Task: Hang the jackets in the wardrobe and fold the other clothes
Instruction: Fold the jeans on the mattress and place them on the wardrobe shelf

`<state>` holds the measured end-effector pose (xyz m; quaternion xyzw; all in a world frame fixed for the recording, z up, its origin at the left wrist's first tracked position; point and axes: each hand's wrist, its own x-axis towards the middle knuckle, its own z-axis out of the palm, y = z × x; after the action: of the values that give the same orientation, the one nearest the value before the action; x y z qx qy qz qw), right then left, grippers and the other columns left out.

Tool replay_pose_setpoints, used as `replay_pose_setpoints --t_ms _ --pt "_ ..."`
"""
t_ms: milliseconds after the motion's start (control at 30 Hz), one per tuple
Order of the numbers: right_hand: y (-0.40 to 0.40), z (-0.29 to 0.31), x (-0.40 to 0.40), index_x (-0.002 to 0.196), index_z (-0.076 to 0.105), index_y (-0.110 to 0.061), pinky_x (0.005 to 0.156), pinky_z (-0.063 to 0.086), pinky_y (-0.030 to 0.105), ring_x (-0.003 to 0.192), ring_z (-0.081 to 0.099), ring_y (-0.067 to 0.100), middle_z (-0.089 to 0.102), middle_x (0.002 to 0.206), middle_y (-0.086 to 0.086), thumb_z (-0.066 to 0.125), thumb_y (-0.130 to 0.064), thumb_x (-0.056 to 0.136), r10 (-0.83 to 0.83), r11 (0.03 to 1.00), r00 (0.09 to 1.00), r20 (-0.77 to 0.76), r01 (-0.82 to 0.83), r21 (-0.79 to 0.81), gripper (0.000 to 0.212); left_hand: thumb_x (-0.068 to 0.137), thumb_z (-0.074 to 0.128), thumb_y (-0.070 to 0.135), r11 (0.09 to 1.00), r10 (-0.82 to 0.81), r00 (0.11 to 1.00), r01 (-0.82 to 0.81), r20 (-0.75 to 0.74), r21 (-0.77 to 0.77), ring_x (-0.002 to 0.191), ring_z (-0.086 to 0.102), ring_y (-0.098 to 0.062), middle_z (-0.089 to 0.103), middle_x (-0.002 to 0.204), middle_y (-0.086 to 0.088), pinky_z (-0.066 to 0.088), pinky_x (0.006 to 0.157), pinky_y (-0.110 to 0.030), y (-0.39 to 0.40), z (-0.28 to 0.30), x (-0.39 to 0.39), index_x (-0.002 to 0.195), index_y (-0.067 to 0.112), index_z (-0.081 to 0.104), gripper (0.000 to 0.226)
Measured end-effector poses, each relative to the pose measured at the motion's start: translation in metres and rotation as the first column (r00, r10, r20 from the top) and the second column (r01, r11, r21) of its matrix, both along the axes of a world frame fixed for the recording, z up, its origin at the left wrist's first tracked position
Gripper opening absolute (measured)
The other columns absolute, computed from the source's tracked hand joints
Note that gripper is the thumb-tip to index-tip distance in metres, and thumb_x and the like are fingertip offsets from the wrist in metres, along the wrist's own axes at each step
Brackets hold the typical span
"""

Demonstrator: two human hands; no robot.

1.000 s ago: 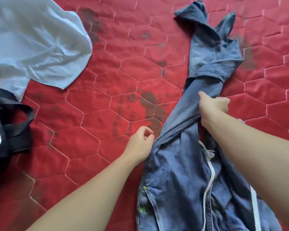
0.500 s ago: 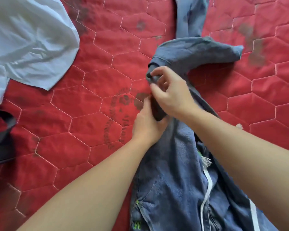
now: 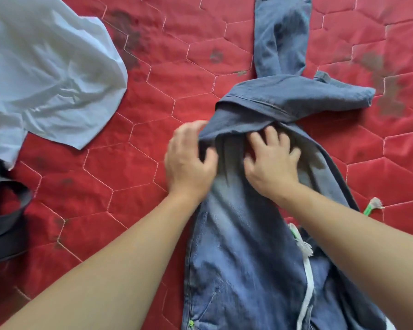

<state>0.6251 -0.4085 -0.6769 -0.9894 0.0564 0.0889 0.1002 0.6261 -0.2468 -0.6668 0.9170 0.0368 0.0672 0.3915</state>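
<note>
My left hand (image 3: 188, 160) pinches the folded leg of the jeans (image 3: 243, 246) on the bed (image 3: 129, 186), right fingers (image 3: 272, 136) spread pressing beside it; heavy, limp denim, best gripped at seams.

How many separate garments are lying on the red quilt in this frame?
3: blue jeans under both hands at centre-right, a pale blue garment at upper left, and a dark garment cut off at the left edge. Others may lie outside view.

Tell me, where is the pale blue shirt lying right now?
The pale blue shirt lies at the head view's upper left on the red quilt, apart from the jeans.
</note>
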Motion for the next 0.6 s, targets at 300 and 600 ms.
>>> replay_pose_setpoints --t_ms 300,600 --pt "0.015 -0.005 0.017 0.112 0.049 -0.023 0.098 0.030 0.061 0.120 0.041 0.029 0.051 0.123 0.003 0.042 -0.049 0.093 -0.068 0.988 0.996 0.066 0.058 0.145 0.034 0.083 0.050 0.021 0.884 -0.234 0.943 0.307 -0.237 0.352 0.146 0.022 -0.016 0.034 0.155 0.011 0.008 0.119 -0.045 0.051 -0.040 0.033 0.143 0.035 0.043 0.062" --pt "0.074 0.022 0.110 0.122 0.057 -0.027 0.093 0.045 0.047 0.111 0.054 0.036 0.063 0.115 0.012 0.062 -0.048 0.081 0.118 0.941 0.950 0.288 -0.199 0.274 0.047 0.077 0.033 0.032 0.901 -0.261 0.956 0.292 -0.137 0.322 0.141 0.036 -0.023 0.048 0.147 0.001 0.019 0.118 -0.049 0.050 -0.042 0.031 0.142 0.015 0.049 0.069"
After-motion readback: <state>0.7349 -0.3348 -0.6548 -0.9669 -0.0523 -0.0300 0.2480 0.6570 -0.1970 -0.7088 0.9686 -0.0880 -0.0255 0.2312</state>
